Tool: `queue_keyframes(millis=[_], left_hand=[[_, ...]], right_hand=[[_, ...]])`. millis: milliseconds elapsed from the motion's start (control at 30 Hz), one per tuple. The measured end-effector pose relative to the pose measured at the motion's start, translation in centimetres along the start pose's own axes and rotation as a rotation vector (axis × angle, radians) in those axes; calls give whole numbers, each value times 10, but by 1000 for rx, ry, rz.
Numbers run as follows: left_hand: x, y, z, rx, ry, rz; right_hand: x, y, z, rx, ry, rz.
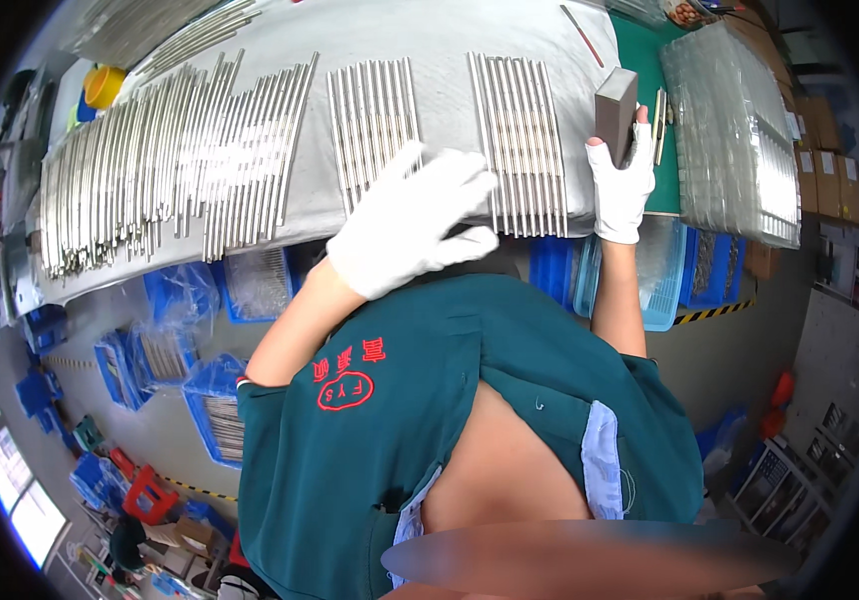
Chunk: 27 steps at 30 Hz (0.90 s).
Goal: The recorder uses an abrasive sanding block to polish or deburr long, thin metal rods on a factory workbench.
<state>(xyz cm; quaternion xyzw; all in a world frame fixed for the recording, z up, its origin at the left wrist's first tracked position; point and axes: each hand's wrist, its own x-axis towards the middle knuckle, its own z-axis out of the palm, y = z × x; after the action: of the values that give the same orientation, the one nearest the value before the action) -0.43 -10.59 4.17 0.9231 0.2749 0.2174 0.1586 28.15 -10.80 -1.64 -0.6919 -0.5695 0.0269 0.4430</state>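
A person in a green work shirt leaned over a grey-covered worktop. The white-gloved left hand hovered fingers spread wide, holding nothing, over a neat row of steel rods. The right hand gripped a dark rectangular block upright at the worktop's right edge. Two rows looked tidy (a larger heap of rods remained jumbled leftward). Beyond lay bagged rods; blue bins lined the floor.

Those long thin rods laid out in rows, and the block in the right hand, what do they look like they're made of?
Rods: likely polished metal, perhaps steel; silvery with bright glints. Block, gripped by the gloved right hand: dull grey-brown and matte, possibly an abrasive or sanding block; hard to confirm.
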Motion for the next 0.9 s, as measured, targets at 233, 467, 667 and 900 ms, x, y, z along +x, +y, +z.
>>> queue_keyframes(millis=[233, 467, 667, 900], left_hand=[[-55, -11, -13, 308, -91, -267], [-38, -11, -1, 186, -115, -212], [-19, -8, 19, 95, -82, -106], [-30, -10, 11, 118, -54, -108]], right_hand=[[1, 1, 0, 12, -10, 12], [1, 2, 0, -11, -13, 3], [1, -1, 1, -37, -10, -16], [1, 0, 0, -32, -13, -11]])
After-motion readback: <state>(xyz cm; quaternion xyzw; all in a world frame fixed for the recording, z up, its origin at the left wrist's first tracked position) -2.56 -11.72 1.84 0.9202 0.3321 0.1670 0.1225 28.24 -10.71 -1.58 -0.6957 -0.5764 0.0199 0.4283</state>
